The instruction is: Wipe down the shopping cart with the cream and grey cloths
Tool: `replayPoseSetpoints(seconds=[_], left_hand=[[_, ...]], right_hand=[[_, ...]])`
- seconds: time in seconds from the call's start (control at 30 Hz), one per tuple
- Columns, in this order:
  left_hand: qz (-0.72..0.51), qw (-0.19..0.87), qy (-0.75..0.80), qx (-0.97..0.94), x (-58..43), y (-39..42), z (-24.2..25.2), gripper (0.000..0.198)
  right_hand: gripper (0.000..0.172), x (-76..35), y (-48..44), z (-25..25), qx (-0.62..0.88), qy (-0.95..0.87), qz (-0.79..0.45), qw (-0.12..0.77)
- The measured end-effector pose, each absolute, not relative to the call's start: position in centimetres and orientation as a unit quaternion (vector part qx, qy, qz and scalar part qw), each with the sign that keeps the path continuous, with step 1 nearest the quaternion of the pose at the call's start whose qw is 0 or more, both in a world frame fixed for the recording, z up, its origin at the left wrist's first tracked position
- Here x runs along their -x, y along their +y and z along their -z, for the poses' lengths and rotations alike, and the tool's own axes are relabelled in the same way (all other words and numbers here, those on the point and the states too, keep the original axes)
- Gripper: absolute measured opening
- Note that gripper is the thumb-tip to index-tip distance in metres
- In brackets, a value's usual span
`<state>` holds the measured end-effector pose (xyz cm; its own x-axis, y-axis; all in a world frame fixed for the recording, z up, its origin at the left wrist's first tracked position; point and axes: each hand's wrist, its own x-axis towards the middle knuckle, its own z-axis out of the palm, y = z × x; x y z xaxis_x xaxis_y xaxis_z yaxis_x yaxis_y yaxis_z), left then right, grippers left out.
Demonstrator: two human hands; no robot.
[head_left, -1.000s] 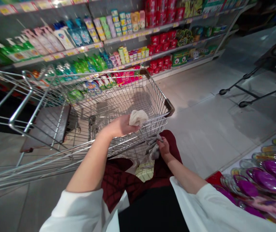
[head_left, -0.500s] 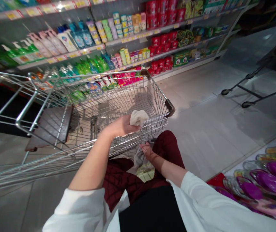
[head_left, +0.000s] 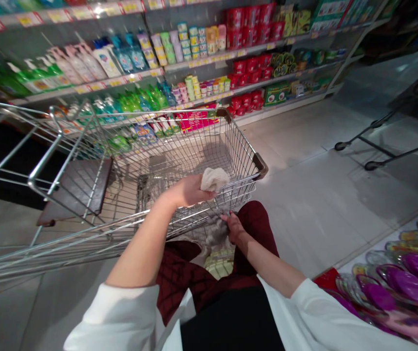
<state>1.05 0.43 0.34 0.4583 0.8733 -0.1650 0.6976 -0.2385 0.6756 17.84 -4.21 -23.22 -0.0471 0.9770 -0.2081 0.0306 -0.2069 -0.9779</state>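
The big wire shopping cart [head_left: 165, 113] stands at twelve o'clock. The left hand [head_left: 189, 191] is over it, fingers curled around one soft cream cloth [head_left: 214, 179]. The right hand [head_left: 234, 228] has moved a bit right. Its fingers touch one wrinkly gray cloth [head_left: 216, 233], but I can't tell if they grip it.

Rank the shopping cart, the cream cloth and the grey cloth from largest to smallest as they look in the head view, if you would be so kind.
1. The shopping cart is clearly the largest.
2. The cream cloth, in the left hand, and the grey cloth, at the right hand, look alike; both are bunched, so I cannot rank them.
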Motion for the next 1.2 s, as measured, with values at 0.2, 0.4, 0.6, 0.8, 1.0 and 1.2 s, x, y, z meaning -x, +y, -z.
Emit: replayPoseSetpoints(seconds=[0.2, 0.4, 0.6, 0.8, 1.0, 1.2], left_hand=[[-0.123, 0.333, 0.501, -0.789, -0.9, 0.5, 0.0, 0.032], [-0.106, 0.316, 0.501, -0.799, -0.6, 0.8, 0.3, 0.036], [-0.107, 0.321, 0.504, -0.795, -0.7, 0.8, 0.2, 0.037], [-0.112, 0.303, 0.498, -0.804, -0.9, 0.5, -0.1, 0.038], [-0.096, 0.298, 0.515, -0.798, -1.1, 0.4, -0.5, 0.030], [-0.087, 0.285, 0.506, -0.810, -1.2, 0.5, -0.7, 0.028]], right_hand=[[0.038, -20.7, -4.2, 17.2, 0.486, -0.460, -0.574, 0.472], [0.031, -28.9, 0.6, 11.5, 0.566, -0.480, -0.197, 0.641], [0.025, -25.6, 1.2, 9.9, 0.487, -0.700, -0.079, 0.516], [0.014, -21.3, -0.1, 8.5, 0.420, -0.801, -0.014, 0.425], [0.027, -29.3, 5.3, 7.0, 0.596, -0.610, 0.008, 0.521], [0.026, -30.9, 8.1, 5.8, 0.571, -0.688, -0.141, 0.425]])
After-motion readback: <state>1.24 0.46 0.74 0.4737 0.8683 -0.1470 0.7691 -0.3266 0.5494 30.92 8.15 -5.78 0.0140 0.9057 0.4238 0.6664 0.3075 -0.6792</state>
